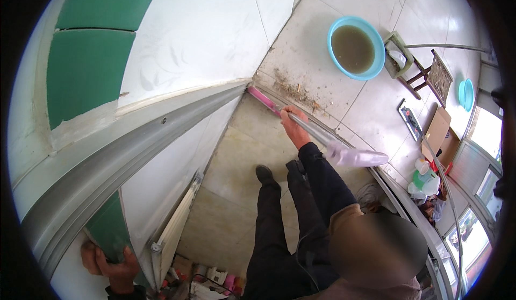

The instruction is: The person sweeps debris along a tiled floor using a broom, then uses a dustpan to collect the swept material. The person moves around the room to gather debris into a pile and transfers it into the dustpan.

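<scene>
My right hand is closed around the metal shaft of a long-handled tool. The tool's narrow pink end reaches the corner where the floor track meets the wall. Its other end is covered in pale, translucent plastic and lies over my dark sleeve's far side. At the lower left, my left hand has bent fingers at a green panel below a grey metal rail; whether it grips an edge or only rests there, I cannot tell. Loose dirt lies along the track on the tiled floor.
A blue basin of murky water stands beyond the track. Farther right are a square mop head, a small folding stool, a flat mop and cardboard. A white folded rack leans at the left wall; clutter lies below.
</scene>
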Demonstrator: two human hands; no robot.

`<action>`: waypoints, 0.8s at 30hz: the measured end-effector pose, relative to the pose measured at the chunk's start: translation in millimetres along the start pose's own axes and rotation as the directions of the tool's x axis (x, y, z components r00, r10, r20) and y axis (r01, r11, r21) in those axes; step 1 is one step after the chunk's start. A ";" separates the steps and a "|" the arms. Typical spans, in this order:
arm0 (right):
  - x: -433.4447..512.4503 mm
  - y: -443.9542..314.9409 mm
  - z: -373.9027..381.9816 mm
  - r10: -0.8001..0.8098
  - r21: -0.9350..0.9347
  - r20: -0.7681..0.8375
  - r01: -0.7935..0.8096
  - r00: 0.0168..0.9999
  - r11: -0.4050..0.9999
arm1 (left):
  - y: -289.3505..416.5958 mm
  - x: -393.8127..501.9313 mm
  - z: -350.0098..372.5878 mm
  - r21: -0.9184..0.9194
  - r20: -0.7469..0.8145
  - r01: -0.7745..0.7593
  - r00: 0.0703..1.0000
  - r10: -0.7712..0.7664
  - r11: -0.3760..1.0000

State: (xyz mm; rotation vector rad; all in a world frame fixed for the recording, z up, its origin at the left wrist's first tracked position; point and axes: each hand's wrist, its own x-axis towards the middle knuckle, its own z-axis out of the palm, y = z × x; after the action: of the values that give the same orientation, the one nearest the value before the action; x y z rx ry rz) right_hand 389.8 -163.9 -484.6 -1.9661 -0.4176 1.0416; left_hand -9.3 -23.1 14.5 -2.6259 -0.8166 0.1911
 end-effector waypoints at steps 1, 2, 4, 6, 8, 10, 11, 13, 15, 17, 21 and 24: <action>-0.8 1.1 -5.3 -0.091 -0.100 -0.031 0.088 0.995 0.991 | -0.1 0.6 -0.2 0.003 -0.002 -0.008 1.000 0.008 1.000; -2.5 1.1 -10.8 -0.184 -0.202 -0.053 0.170 0.981 0.965 | -0.1 0.7 0.2 0.006 -0.004 -0.016 1.000 0.016 1.000; -7.2 -2.0 -24.4 -0.134 -0.150 -0.082 0.120 0.988 0.981 | 0.0 0.5 -0.2 0.026 -0.015 -0.009 1.000 0.009 1.000; -19.4 -5.6 -33.5 0.032 0.006 -0.100 -0.032 0.994 0.999 | 0.5 -1.1 -0.8 0.037 -0.017 0.002 1.000 -0.001 0.999; -37.2 -5.8 -34.1 0.154 0.110 -0.092 -0.144 0.984 0.984 | 0.2 -3.0 -0.4 0.044 -0.017 0.016 1.000 -0.016 0.999; -52.5 0.1 -31.1 0.230 0.210 -0.024 -0.220 0.973 0.953 | -1.3 -4.2 -0.2 0.009 0.002 0.014 1.000 -0.014 1.000; -55.7 4.8 -26.7 0.248 0.258 0.006 -0.241 0.969 0.936 | -1.8 -4.5 -0.2 -0.008 0.011 0.011 1.000 -0.010 1.000; -60.6 16.8 -12.9 0.291 0.365 0.076 -0.298 0.954 0.882 | -2.5 -4.5 -0.1 0.002 0.010 0.002 1.000 -0.002 1.000; -55.5 28.1 -1.1 0.305 0.336 0.095 -0.319 0.947 0.886 | -2.1 -3.6 0.2 -0.003 0.005 0.000 1.000 0.000 1.000; -50.8 33.8 4.6 0.330 0.269 0.080 -0.339 0.940 0.901 | -2.3 -2.0 0.3 -0.023 0.001 0.000 1.000 0.000 1.000; -54.0 22.6 -10.5 0.292 0.202 -0.023 -0.281 0.956 0.938 | -1.6 -1.9 -1.6 -0.001 0.004 0.005 1.000 -0.005 1.000; -66.5 4.2 -26.5 0.256 0.301 -0.055 -0.229 0.965 0.926 | -1.4 -3.0 -1.8 0.012 0.004 0.011 1.000 -0.011 1.000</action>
State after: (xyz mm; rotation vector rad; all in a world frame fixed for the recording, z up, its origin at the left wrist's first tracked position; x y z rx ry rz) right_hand 370.8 -221.3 -446.2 -1.8176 0.0359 1.0907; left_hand -12.1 -24.3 16.7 -2.6098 -0.8283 0.1975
